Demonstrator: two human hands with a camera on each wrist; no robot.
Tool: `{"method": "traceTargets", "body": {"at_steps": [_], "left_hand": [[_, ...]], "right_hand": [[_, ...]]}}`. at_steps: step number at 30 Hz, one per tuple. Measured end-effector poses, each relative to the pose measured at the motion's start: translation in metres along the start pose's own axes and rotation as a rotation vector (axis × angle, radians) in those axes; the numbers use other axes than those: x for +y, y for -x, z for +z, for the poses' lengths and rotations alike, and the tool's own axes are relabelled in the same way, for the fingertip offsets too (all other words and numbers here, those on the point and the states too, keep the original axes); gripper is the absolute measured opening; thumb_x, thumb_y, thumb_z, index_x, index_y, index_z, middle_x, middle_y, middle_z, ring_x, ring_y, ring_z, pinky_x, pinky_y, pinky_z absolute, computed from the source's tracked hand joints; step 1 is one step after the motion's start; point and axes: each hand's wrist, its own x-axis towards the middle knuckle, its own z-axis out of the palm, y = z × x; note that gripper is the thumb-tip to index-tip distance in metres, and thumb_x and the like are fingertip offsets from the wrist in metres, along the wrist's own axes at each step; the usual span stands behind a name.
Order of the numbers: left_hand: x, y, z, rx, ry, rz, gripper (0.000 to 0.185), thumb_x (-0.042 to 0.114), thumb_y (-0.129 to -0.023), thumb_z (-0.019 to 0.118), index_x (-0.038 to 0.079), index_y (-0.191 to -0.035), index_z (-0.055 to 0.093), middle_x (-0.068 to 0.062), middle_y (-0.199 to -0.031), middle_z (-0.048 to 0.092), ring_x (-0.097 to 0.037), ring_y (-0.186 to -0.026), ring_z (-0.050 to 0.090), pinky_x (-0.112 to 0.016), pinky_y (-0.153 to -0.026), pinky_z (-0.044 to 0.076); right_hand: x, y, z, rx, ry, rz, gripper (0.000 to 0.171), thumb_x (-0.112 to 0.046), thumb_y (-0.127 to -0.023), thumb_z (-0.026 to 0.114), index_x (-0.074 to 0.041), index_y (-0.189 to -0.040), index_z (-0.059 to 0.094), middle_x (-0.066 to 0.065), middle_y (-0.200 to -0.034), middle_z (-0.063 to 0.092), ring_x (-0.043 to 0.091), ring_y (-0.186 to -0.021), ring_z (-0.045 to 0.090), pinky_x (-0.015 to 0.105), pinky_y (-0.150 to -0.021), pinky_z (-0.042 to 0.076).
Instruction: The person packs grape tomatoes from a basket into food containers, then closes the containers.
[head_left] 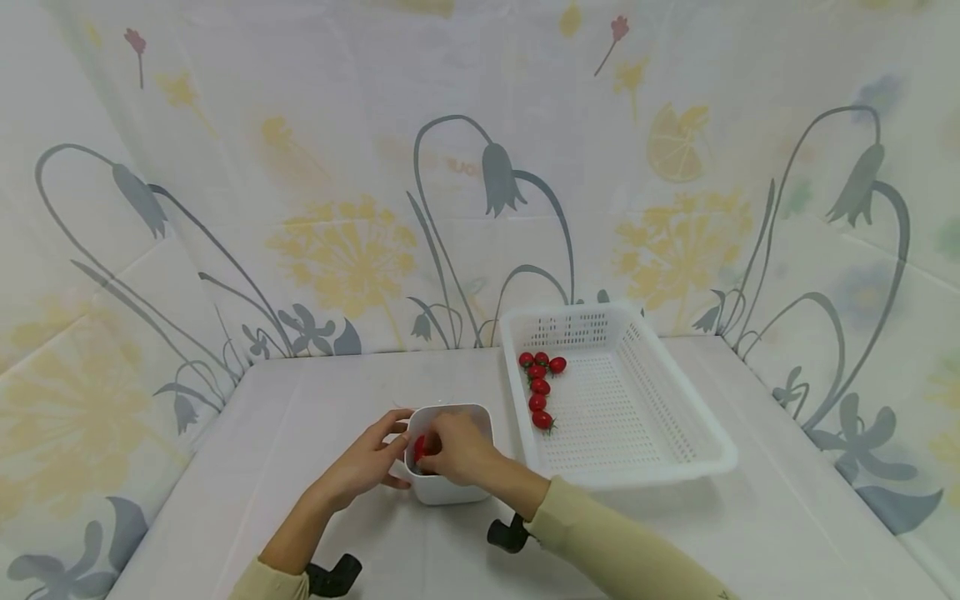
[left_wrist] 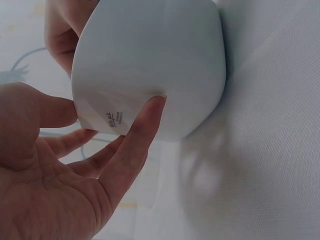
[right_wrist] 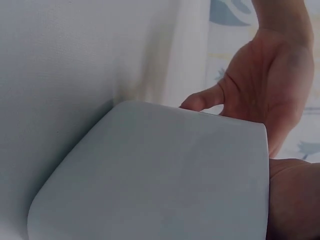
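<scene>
Backdrop (head_left: pixel 345 100) meets the table (head_left: pixel 337 392) along its back edge and stands up along both sides. Table runs on left of the left arm, and more of it lies right of the basket before that edge. White slotted basket (head_left: pixel 633 478): right of centre, far end close to the backdrop, low rim all round. Its seven tomatoes (head_left: pixel 540 387) bunch along the left wall; bare floor takes up the rest. Small white box (head_left: pixel 450 493) stands upright just left of the basket, open top up, strip of table between them. Right forearm comes over from the near side, close to the basket's near left corner. Left hand (head_left: pixel 363 462) is on the box's left side, fingers spread and fairly straight, touching wall and rim. Right hand (head_left: pixel 461 446) is down inside the box at a red tomato (head_left: pixel 419 448); fingertips partly hidden, can't tell if they're pinching it. Only the head view shows the tomatoes; box wall blocks the inside in both wrist views. Left wrist view adds small dark print (left_wrist: pixel 116 120) on the wall and one finger laid along it. Right wrist view adds the left palm facing the box.
</scene>
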Motion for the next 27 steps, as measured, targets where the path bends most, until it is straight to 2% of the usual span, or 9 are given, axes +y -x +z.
{"method": "traceTargets", "body": {"at_steps": [5, 15, 22, 27], "left_hand": [[-0.0006, 0.0007, -0.0001, -0.007, -0.002, 0.002, 0.040, 0.016, -0.110, 0.047, 0.010, -0.149, 0.041, -0.029, -0.150, 0.038, -0.033, -0.110, 0.064, -0.046, -0.074, 0.064], [0.0015, 0.0002, -0.0002, 0.001, -0.008, -0.008, 0.041, 0.016, -0.110, 0.047, 0.010, -0.149, 0.040, -0.028, -0.150, 0.038, -0.033, -0.109, 0.064, -0.045, -0.075, 0.064], [0.0019, 0.0004, -0.0007, -0.003, -0.004, -0.008, 0.040, 0.016, -0.110, 0.047, 0.010, -0.149, 0.040, -0.029, -0.151, 0.038, -0.032, -0.109, 0.065, -0.045, -0.075, 0.064], [0.0027, 0.0011, -0.0005, -0.004, 0.001, -0.009, 0.039, 0.016, -0.110, 0.046, 0.010, -0.148, 0.041, -0.028, -0.150, 0.038, -0.030, -0.107, 0.065, -0.045, -0.075, 0.064]], "right_hand": [[-0.0006, -0.0001, 0.0015, -0.032, -0.037, 0.017, 0.012, -0.017, -0.086, 0.084, -0.009, -0.084, 0.075, -0.006, -0.070, 0.067, 0.006, -0.065, 0.056, 0.020, -0.059, 0.050], [-0.0014, -0.0027, -0.0018, -0.078, -0.027, 0.039, 0.013, -0.014, -0.083, 0.085, -0.008, -0.078, 0.075, -0.005, -0.069, 0.067, 0.006, -0.067, 0.055, 0.020, -0.060, 0.048], [-0.0022, -0.0026, -0.0017, -0.077, -0.037, 0.041, 0.011, -0.012, -0.083, 0.085, -0.008, -0.080, 0.075, -0.005, -0.069, 0.067, 0.006, -0.066, 0.055, 0.020, -0.061, 0.049], [-0.0039, -0.0007, -0.0031, -0.061, -0.002, 0.014, 0.011, -0.016, -0.086, 0.084, -0.010, -0.083, 0.075, -0.008, -0.069, 0.066, 0.005, -0.065, 0.055, 0.019, -0.061, 0.049]]}}
